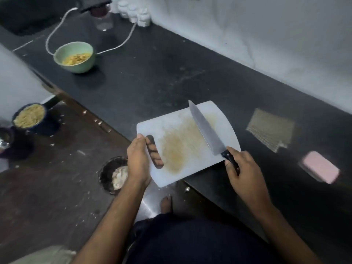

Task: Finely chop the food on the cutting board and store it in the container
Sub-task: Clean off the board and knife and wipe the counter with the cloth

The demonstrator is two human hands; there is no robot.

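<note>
Holding the board (190,134) out past the table (171,73) edge, the left hand (138,161) grips it through the handle slot, fingers (153,149) curled up through the hole and thumb on top. That grip seems meant to tip the board over the dark bowl (108,174) on the floor below, which holds a pale heap. The right hand (243,172) wraps its fingers round the black handle of the knife (205,128), whose blade lies flat across the board's far side, likely for scraping. No chopped food shows on the board, only a yellowish stain, so the scraping looks about done. A green bowl (74,58) of yellow bits sits well apart at the table's far end; a blue pot (28,116) with similar bits stands on the floor to the left. Which of them is the task's container I cannot tell.
</note>
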